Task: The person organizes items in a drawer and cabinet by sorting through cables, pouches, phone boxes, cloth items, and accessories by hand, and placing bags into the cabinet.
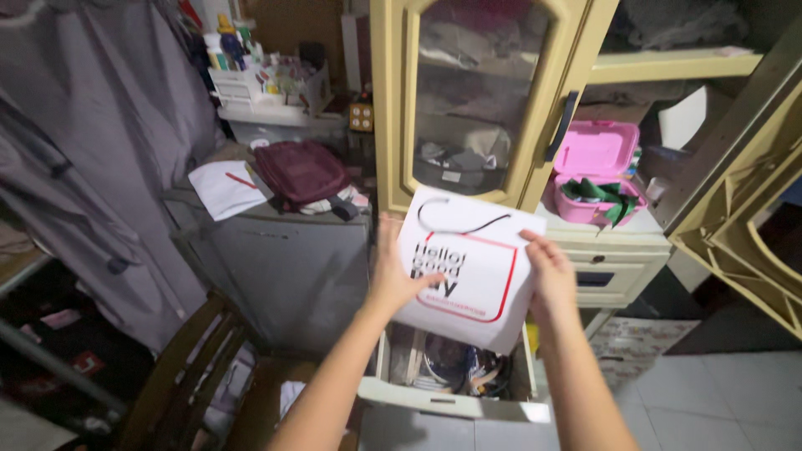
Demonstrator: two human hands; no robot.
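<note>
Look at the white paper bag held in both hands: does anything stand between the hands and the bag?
No. The left hand and the right hand already grip the white paper bag by its two side edges, bare skin on paper. It hangs above the open drawer, in front of the yellow cabinet door.

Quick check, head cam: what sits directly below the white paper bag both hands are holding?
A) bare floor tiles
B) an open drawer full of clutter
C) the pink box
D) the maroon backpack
B. The left hand and right hand hold the white paper bag by its sides over the pulled-out open drawer; the pink box sits up in the cabinet on the right and the maroon backpack lies off to the left.
</note>
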